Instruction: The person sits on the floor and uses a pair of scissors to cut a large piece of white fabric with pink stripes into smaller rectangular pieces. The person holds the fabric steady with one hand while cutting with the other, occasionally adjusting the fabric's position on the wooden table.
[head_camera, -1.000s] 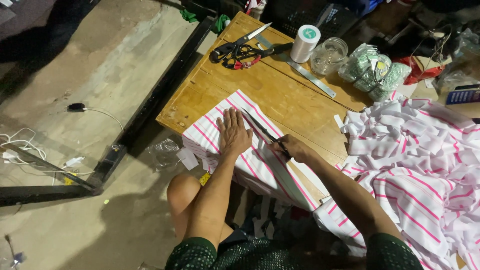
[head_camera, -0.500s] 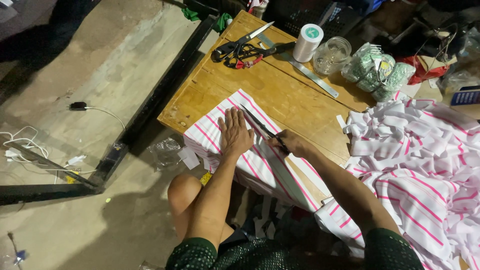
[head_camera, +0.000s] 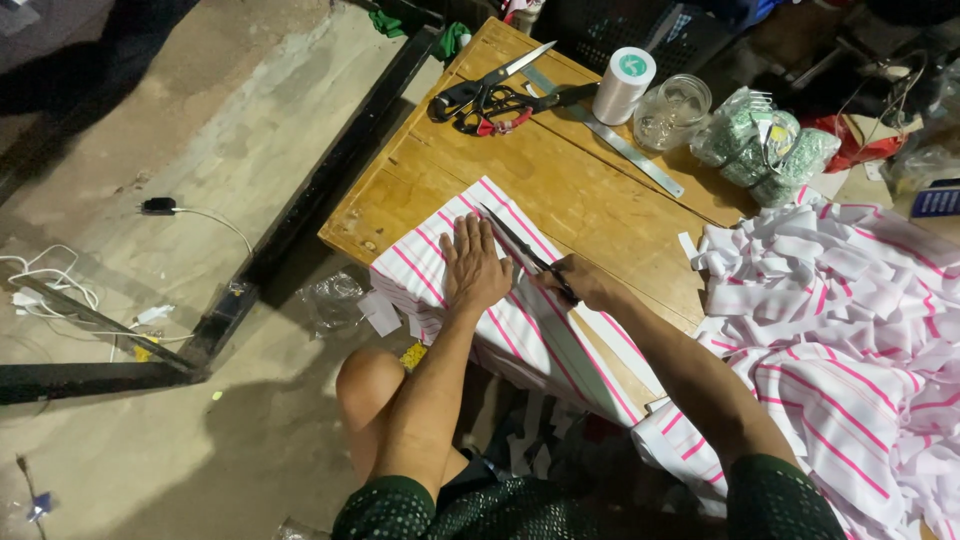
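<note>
Striped cloth under the blades at the counter's near edge

Cloth (head_camera: 455, 270), white with pink stripes, lies folded flat over the near edge of the wooden counter (head_camera: 560, 190) and hangs down toward the person's knee. Its long axis runs diagonally from the near edge inward, and the scissors (head_camera: 525, 250) lie along that same line. The left hand (head_camera: 475, 268) is spread open, palm down, pressing the cloth flat just beside the blades. The right hand (head_camera: 585, 285) is clenched around the scissor handles, blades pointing away toward the counter's far left corner (tips resting on the cloth). Soft, thin fabric, crisp fold. A loose heap of cut strips (head_camera: 840, 300) covers the right end; spare black shears (head_camera: 485, 95), a metal ruler (head_camera: 630, 150) and a thread spool (head_camera: 622, 85) sit along the far edge.
</note>
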